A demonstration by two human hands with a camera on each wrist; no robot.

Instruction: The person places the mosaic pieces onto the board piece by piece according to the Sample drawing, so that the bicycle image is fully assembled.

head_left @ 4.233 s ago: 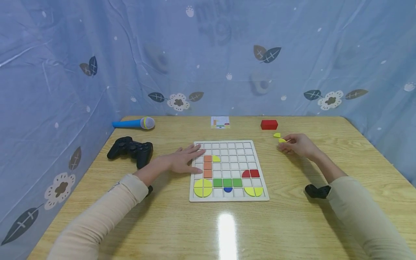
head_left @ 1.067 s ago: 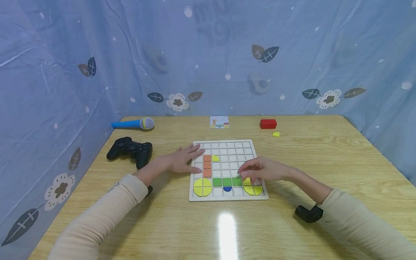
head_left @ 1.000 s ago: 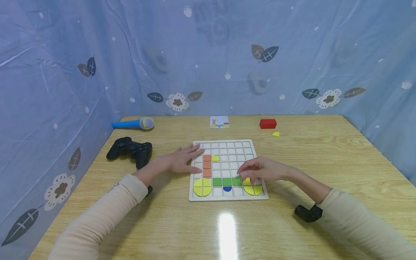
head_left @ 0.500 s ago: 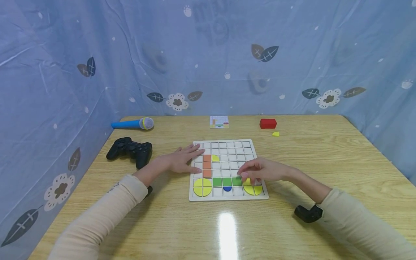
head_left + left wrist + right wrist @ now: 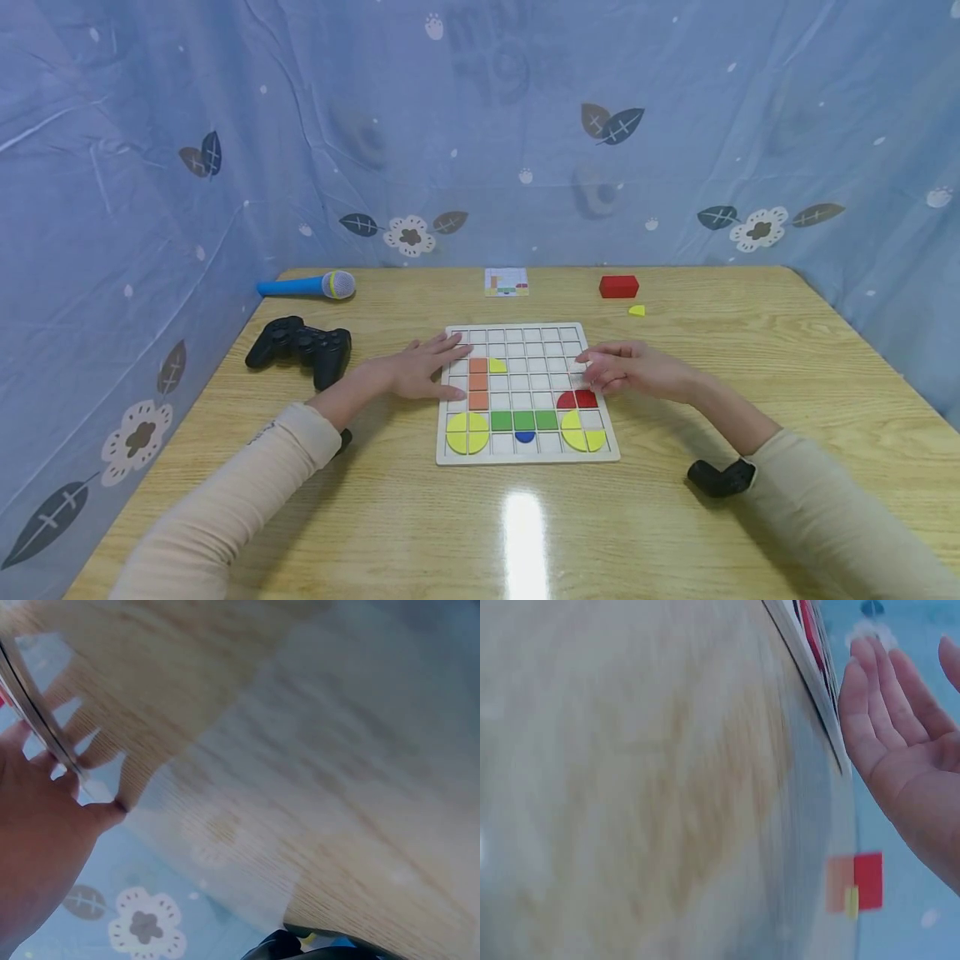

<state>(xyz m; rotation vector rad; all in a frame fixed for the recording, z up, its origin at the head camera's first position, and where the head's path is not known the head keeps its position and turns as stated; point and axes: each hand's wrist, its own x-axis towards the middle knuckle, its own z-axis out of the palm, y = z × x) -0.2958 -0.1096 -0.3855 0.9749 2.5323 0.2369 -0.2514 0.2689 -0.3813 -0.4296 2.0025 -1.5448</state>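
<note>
A white grid board lies mid-table in the head view. My left hand rests with spread fingers on its left edge. Nothing is held in my right hand, its fingers loosely bent above the board's right edge. Below that hand are two red pieces and three yellow quarter-round pieces. The board also bears three green squares, three orange squares, a blue half-round piece, a yellow circle of quarter-rounds and a lone yellow quarter-round.
One loose yellow quarter-round lies near a red block at the back right. A small pattern card is behind the board. To the left are a black game controller and a blue toy microphone. Blue cloth hangs behind.
My right hand took a yellow quarter-round from the table to the board's lower right, let it go there, and has moved back and right. My left hand stays in place.
</note>
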